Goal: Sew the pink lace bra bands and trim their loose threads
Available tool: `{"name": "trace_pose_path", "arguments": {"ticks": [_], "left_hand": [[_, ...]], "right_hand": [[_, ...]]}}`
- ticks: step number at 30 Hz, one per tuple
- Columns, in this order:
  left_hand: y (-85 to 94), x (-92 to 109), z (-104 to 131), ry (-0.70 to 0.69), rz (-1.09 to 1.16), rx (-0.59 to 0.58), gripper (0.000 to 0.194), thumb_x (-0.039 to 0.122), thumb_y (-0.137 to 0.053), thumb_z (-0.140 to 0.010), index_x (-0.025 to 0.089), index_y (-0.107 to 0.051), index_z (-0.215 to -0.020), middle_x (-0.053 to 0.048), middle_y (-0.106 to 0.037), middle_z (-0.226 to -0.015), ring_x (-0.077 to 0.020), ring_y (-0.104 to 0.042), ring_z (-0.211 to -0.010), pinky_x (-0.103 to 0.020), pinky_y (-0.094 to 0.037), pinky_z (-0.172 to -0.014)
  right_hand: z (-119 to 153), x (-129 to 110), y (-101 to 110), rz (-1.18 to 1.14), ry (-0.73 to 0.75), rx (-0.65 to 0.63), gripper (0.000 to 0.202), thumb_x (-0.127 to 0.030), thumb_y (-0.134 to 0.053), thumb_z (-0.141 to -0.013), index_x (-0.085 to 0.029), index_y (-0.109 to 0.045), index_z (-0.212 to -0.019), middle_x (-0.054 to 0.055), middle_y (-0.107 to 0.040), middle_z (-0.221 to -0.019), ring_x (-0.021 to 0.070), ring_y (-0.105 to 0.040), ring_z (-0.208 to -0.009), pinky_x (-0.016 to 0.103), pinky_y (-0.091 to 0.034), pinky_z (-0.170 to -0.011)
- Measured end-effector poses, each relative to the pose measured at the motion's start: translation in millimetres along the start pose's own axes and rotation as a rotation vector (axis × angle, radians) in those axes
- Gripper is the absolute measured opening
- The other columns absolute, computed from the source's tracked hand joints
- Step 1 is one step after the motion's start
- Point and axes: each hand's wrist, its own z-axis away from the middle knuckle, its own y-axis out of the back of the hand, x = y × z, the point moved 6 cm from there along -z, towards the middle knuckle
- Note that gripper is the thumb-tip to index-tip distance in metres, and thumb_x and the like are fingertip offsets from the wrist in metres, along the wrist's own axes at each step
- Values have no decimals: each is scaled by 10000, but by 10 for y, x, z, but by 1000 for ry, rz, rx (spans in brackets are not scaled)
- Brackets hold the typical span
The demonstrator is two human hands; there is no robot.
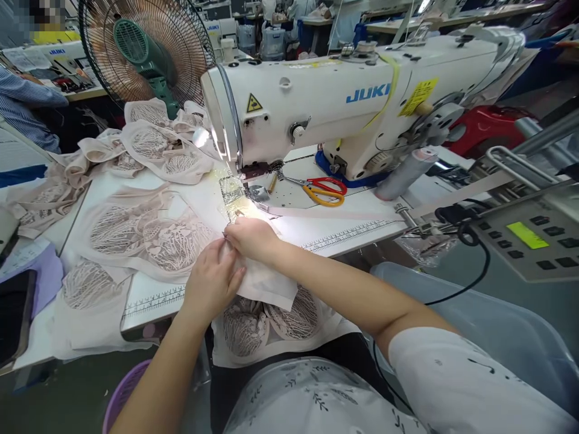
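Note:
My left hand (211,278) pinches the edge of a pale pink lace bra (266,282) at the table's front edge. Close against it, my right hand (254,240) is closed on the same fabric, just in front of the lit needle area of a white sewing machine (289,102). The bra's lace cups (296,313) hang down over my lap. Left of my hands, another lace bra (149,232) lies flat on the table. A pale elastic band (335,213) runs from the right toward the presser foot. My fingertips partly hide the held edge.
Red and orange-handled scissors (326,190) lie beside the machine bed. More bras (158,144) are heaped at the back left, before a large fan (145,54). A control panel (529,235) juts in at right, above a clear plastic bin (474,319). A phone (17,313) lies far left.

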Motion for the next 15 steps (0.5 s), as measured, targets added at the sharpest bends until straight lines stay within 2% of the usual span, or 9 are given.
{"name": "trace_pose_path", "arguments": {"ticks": [5, 10, 15], "left_hand": [[-8, -2, -14, 0, -3, -17, 474, 376, -390, -904, 96, -517, -1265, -228, -467, -1294, -350, -440, -1217, -490, -402, -990], [-5, 6, 0, 13, -13, -14, 461, 382, -383, -910, 149, -522, -1283, -211, -476, -1300, -356, -450, -1213, -503, -424, -965], [-5, 4, 11, 12, 0, 13, 453, 383, -404, -904, 162, -527, -1281, -197, -481, -1292, -343, -456, -1204, -492, -412, -984]], "right_hand": [[-3, 5, -21, 15, 30, -12, 250, -151, -430, -855, -159, -674, -908, 78, -621, -844, 163, -533, -674, 268, -274, -522], [225, 66, 106, 57, 49, -65, 175, -123, -502, -773, -156, -663, -832, 67, -607, -777, 153, -508, -615, 265, -229, -488], [298, 117, 169, 87, -11, -74, 209, -153, -450, -831, -163, -658, -821, 59, -597, -779, 149, -491, -612, 276, -203, -482]]}}
